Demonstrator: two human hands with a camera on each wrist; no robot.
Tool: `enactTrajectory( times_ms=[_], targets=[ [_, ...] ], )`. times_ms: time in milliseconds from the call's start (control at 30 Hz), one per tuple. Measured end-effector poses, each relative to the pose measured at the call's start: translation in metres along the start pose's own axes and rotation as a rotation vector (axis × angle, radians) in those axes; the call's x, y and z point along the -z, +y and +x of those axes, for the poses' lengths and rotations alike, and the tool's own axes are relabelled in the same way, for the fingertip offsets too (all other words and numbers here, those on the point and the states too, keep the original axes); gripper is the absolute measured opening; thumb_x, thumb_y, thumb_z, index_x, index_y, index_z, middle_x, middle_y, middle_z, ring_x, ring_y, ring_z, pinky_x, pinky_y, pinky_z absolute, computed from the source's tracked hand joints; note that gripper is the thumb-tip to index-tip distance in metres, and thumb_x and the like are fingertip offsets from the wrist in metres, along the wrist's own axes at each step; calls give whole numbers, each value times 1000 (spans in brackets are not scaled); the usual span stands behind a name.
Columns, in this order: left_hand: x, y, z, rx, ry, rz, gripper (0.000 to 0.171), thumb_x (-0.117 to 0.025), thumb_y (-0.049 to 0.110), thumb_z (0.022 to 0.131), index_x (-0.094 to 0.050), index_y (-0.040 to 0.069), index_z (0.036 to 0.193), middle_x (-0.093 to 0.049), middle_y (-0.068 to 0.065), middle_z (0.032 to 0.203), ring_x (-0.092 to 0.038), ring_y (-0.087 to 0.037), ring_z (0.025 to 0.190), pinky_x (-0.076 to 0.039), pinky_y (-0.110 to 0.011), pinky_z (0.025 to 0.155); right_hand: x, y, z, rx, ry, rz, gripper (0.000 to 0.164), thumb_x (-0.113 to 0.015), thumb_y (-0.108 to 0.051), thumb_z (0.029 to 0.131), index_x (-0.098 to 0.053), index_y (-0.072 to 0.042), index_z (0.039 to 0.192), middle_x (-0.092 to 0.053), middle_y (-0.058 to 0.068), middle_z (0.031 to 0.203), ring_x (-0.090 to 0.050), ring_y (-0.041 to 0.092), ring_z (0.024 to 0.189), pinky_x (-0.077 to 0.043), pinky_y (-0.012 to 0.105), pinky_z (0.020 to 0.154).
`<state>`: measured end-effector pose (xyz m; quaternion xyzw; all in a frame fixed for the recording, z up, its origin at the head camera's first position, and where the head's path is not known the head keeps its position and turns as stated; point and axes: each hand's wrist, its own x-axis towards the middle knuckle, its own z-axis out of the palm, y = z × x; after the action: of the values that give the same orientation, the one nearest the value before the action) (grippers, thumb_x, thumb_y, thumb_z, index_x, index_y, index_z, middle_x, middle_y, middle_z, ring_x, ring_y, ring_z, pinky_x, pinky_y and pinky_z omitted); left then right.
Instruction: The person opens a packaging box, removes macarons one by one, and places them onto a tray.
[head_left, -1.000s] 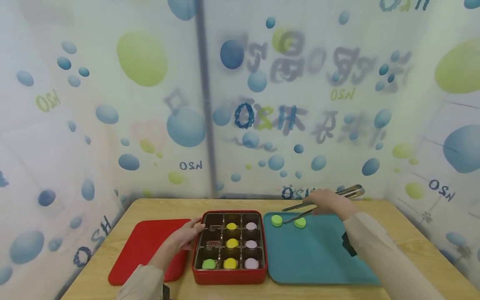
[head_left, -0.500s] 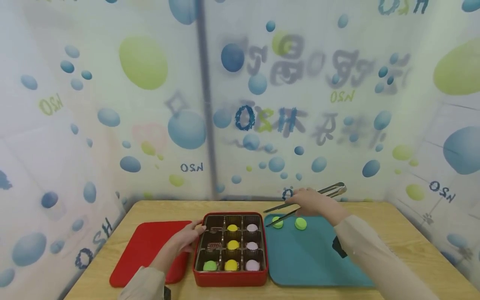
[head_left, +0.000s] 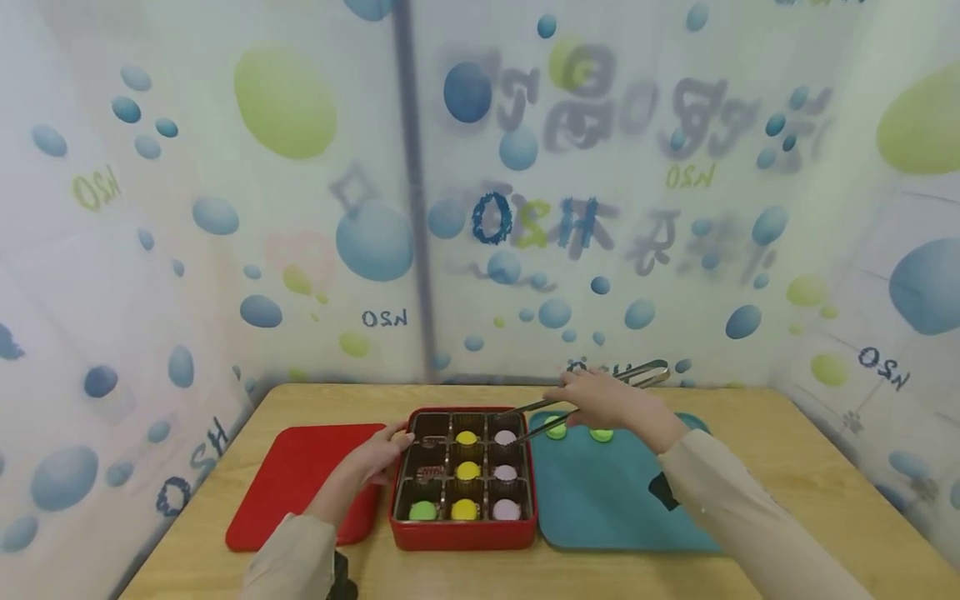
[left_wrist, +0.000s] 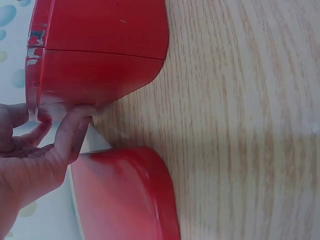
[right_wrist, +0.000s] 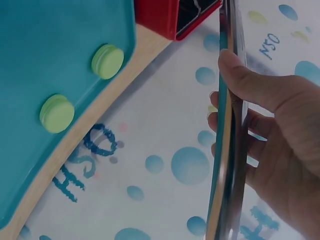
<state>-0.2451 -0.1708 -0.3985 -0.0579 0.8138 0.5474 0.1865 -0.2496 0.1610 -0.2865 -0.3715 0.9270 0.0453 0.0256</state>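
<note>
A red box point(head_left: 463, 536) with a brown divided insert holds yellow macarons point(head_left: 467, 472), lilac macarons point(head_left: 505, 472) and one green macaron point(head_left: 423, 510). Its back-left and middle-left compartments hold no macaron. At the box's left wall, my left hand point(head_left: 375, 454) holds the rim. My right hand point(head_left: 603, 398) grips metal tongs point(right_wrist: 232, 130) round their middle. The tong tips are spread above the back-right compartment, near the lilac macaron there; I see nothing pinched between them. Two green macarons point(right_wrist: 107, 61) lie on the teal tray point(head_left: 622, 508), partly hidden by hand and tongs in the head view.
A red lid point(head_left: 288, 475) lies left of the box, beneath my left forearm. The teal tray stands close against the box's right side. All rest on a wooden table point(head_left: 450, 579), with a patterned curtain point(head_left: 315, 250) behind and at both sides.
My right hand has moved left with the tongs, from above the tray's green macarons to over the box's back-right corner. The left hand stays on the box.
</note>
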Motion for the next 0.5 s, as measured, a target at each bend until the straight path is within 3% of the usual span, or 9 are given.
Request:
enactTrajectory(
  times_ms=[500],
  targets=[
    [3, 4, 5, 40, -11, 0, 55, -38, 27, 99, -16, 7, 145, -35, -29, 136, -41, -43, 120, -46, -57, 85, -5, -37, 23, 134, -21, -64, 46, -62, -26, 86, -52, -15, 129, -56, 8, 106, -53, 21, 90, -44, 35, 77]
  ],
)
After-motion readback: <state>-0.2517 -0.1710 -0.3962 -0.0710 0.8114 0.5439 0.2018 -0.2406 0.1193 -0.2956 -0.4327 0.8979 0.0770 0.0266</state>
